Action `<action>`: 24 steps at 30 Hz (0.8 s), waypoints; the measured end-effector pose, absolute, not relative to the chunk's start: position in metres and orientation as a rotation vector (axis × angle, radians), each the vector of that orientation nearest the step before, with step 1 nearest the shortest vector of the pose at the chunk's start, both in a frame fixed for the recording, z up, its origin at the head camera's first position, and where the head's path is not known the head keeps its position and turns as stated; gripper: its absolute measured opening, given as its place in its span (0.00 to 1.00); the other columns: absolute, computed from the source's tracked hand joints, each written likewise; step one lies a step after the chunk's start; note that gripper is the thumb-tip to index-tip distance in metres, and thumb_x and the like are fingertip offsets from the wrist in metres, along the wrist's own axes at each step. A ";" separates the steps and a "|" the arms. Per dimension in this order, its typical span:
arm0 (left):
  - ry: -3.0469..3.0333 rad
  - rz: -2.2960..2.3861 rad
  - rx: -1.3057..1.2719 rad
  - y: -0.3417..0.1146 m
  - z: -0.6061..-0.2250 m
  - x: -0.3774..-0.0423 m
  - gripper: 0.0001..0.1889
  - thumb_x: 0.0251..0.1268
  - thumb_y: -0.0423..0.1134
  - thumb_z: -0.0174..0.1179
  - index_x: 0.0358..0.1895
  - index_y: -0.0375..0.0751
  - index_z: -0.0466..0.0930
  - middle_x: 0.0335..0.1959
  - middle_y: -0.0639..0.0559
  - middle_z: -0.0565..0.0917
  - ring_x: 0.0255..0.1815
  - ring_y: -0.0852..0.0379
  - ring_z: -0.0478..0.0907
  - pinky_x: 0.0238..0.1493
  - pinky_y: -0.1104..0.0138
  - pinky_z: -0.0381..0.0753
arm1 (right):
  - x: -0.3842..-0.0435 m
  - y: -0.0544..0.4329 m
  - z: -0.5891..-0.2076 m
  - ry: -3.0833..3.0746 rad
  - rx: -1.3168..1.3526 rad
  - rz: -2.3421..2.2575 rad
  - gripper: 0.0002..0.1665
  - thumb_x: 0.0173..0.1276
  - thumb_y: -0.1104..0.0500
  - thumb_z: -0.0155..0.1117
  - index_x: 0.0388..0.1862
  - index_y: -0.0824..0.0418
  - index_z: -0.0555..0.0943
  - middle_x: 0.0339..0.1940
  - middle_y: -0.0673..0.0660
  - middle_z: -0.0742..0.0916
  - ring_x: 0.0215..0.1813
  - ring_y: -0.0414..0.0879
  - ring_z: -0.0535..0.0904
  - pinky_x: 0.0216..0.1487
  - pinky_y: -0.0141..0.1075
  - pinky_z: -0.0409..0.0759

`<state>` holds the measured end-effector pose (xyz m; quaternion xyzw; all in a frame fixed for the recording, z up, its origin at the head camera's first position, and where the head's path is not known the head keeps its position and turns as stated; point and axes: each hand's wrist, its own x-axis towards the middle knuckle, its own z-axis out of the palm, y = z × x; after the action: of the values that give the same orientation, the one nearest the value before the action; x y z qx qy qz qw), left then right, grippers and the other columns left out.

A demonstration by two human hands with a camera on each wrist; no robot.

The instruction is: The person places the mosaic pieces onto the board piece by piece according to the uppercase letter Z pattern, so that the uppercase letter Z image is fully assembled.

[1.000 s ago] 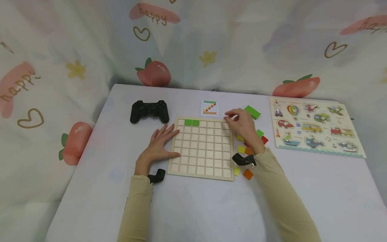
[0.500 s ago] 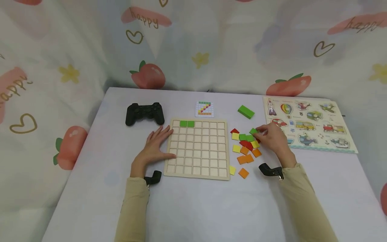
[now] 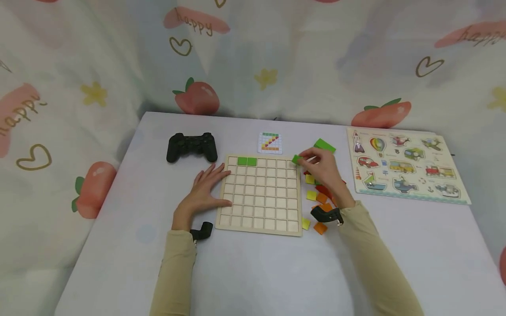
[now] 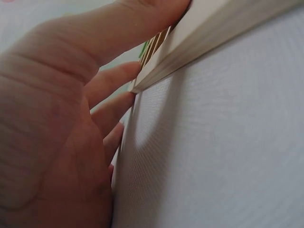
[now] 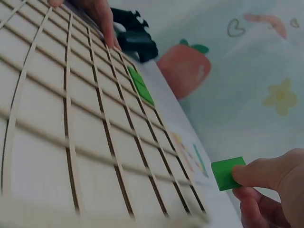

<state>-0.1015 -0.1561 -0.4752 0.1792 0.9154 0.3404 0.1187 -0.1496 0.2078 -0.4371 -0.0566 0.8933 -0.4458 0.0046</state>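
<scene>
A wooden grid board (image 3: 258, 195) lies flat on the table, with two green square tiles (image 3: 247, 161) side by side in its top row. My left hand (image 3: 203, 188) rests along the board's left edge, fingers spread and fairly straight; in the left wrist view the thumb (image 4: 137, 19) and fingertips touch the rim. Above the board's top right corner, my right hand (image 3: 322, 166) pinches a green square tile (image 5: 228, 173) between thumb and fingers. Its forearm side partly hides the pile of red, yellow and orange tiles (image 3: 322, 199) right of the board.
A small pattern card (image 3: 270, 143) lies behind the board. A black game controller (image 3: 192, 147) is at the back left. A green block (image 3: 325, 145) lies beyond my right hand, and a vehicle picture puzzle (image 3: 407, 164) at the far right.
My right hand went from the board's corner to the tile pile, picked up a green tile, and came back left with it to the board's top right corner. My left hand stays on the edge.
</scene>
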 end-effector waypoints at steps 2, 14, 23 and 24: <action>2.671 0.998 0.517 -0.157 -0.476 -0.102 0.51 0.43 0.56 0.78 0.75 0.50 0.64 0.80 0.54 0.52 0.81 0.52 0.37 0.77 0.50 0.33 | -0.156 0.180 -0.440 2.725 -0.242 -1.445 0.11 0.67 0.60 0.67 0.44 0.66 0.85 0.39 0.63 0.85 0.36 0.52 0.80 0.30 0.29 0.77; 2.683 0.998 0.520 -0.158 -0.478 -0.103 0.52 0.42 0.56 0.78 0.75 0.50 0.64 0.80 0.55 0.52 0.81 0.53 0.37 0.77 0.51 0.33 | -0.175 0.116 -0.454 2.770 -0.313 -1.162 0.11 0.68 0.59 0.64 0.44 0.63 0.88 0.46 0.60 0.87 0.47 0.55 0.82 0.47 0.49 0.80; 2.687 0.984 0.520 -0.157 -0.477 -0.102 0.52 0.43 0.56 0.78 0.75 0.50 0.63 0.80 0.54 0.51 0.81 0.53 0.37 0.77 0.51 0.33 | -0.171 0.130 -0.446 2.849 -0.237 -1.155 0.13 0.70 0.56 0.62 0.45 0.63 0.87 0.44 0.61 0.84 0.43 0.55 0.81 0.40 0.47 0.80; 2.686 0.983 0.515 -0.157 -0.477 -0.102 0.52 0.43 0.56 0.78 0.75 0.50 0.63 0.80 0.54 0.51 0.81 0.53 0.37 0.77 0.51 0.33 | -0.169 0.137 -0.444 2.869 -0.232 -1.152 0.14 0.71 0.56 0.62 0.46 0.64 0.86 0.44 0.62 0.84 0.42 0.55 0.81 0.39 0.46 0.79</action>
<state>-0.1022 -0.1573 -0.4769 0.1759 0.9178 0.3360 0.1173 -0.1686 0.1374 -0.4443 -0.0749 0.9251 -0.3716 0.0206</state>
